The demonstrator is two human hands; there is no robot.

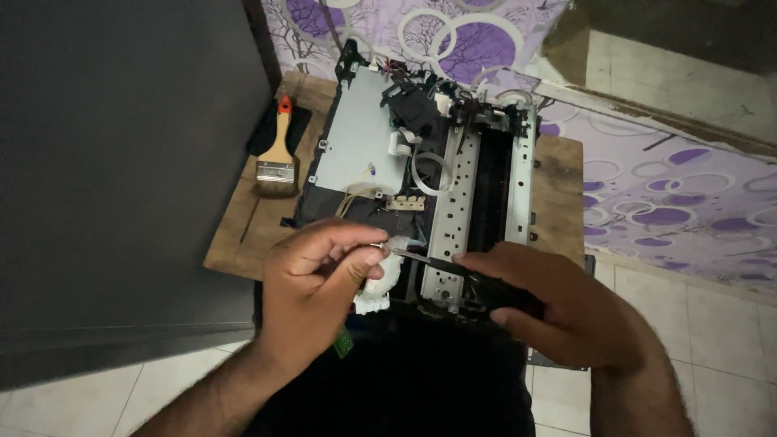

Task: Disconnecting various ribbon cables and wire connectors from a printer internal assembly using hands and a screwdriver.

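Note:
An opened printer chassis (pixel 368 137) with a grey metal plate, cables and a perforated metal rail (pixel 455 202) lies on a small wooden table (pixel 243 226). My left hand (pixel 320 283) pinches a small white plastic part (pixel 380 283) at the near edge of the chassis. My right hand (pixel 550 303) grips a dark-handled tool (pixel 437 260), likely pliers or tweezers. Its thin tip reaches toward the white part and my left fingertips.
A paintbrush (pixel 278 158) with a wooden handle and orange tip lies on the table's left side. A dark panel (pixel 121 178) stands at the left. A purple patterned cloth (pixel 664 186) covers the far and right side. Pale floor tiles (pixel 712 364) show below.

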